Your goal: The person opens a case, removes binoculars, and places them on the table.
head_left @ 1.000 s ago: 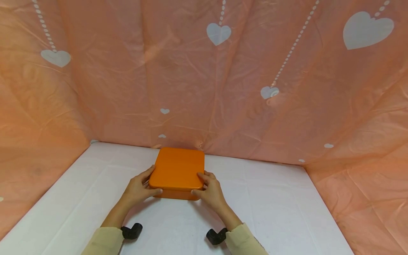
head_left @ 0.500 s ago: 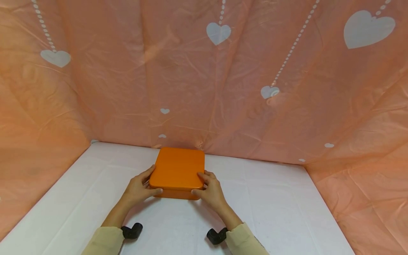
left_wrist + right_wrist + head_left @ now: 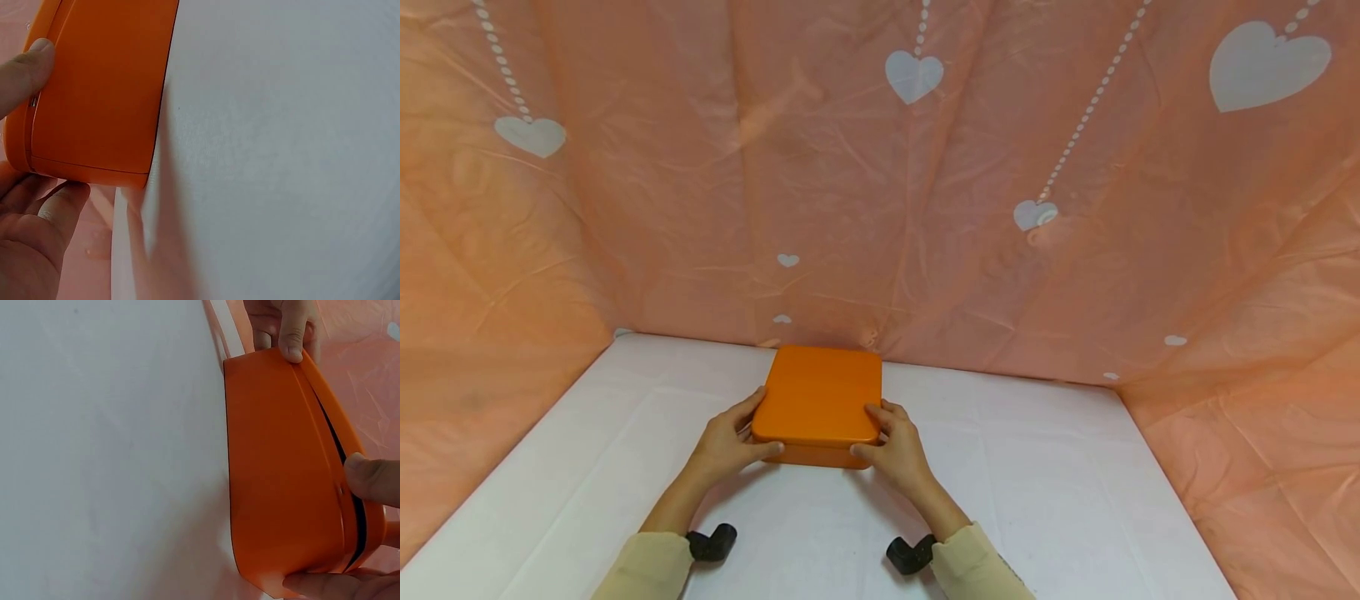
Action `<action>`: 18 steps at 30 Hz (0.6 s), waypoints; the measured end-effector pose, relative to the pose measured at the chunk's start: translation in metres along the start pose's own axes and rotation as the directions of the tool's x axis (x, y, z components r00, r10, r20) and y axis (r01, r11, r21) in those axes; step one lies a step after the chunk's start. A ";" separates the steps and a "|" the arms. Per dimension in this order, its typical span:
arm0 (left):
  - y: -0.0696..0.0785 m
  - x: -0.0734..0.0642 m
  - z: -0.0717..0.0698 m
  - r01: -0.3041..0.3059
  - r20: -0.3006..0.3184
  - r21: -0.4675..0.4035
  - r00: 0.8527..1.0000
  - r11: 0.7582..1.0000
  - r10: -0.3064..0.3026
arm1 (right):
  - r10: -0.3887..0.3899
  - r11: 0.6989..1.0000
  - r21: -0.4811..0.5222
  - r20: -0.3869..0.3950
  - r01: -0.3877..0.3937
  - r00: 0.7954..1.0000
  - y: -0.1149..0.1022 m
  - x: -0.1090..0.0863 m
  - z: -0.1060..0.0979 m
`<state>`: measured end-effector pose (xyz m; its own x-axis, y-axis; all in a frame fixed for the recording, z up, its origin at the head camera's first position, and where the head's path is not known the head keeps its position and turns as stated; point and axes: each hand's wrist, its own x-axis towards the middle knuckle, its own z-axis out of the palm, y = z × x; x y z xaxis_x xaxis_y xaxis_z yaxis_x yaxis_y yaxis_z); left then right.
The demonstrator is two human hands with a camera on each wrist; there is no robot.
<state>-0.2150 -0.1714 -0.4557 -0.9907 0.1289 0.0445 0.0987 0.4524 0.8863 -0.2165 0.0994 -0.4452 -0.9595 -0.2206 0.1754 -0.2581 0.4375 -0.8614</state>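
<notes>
An orange lidded box (image 3: 817, 392) sits on the white table towards its back edge. Gripping its near left corner is my left hand (image 3: 726, 440), thumb on the front face and fingers along the side. My right hand (image 3: 901, 450) holds the near right corner, its thumb at the front and a finger at the lid's edge. In the right wrist view, a dark gap (image 3: 334, 431) runs between the lid and the body of the box (image 3: 275, 462). The left wrist view has the left thumb (image 3: 39, 65) by the lid seam. What the box contains is hidden.
White cloth covers the table (image 3: 1037, 483). An orange-pink curtain (image 3: 970, 208) with pale hearts surrounds its back and sides, close behind the box. A black wrist mount (image 3: 711, 543) is on the left wrist, and another black mount (image 3: 910, 556) on the right.
</notes>
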 end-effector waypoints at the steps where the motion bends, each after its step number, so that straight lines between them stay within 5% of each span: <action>1: 0.000 0.000 0.000 -0.001 0.000 -0.002 1.000 1.000 0.001 | -0.003 1.000 0.000 0.000 0.003 1.000 0.000 0.000 0.000; 18: 0.001 -0.001 0.001 0.012 0.002 -0.007 1.000 1.000 -0.012 | 0.000 1.000 0.027 -0.002 0.000 1.000 0.000 -0.001 0.000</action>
<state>-0.2140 -0.1708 -0.4554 -0.9916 0.1253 0.0332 0.0863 0.4473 0.8902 -0.2156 0.0993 -0.4455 -0.9597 -0.2192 0.1761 -0.2549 0.4139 -0.8739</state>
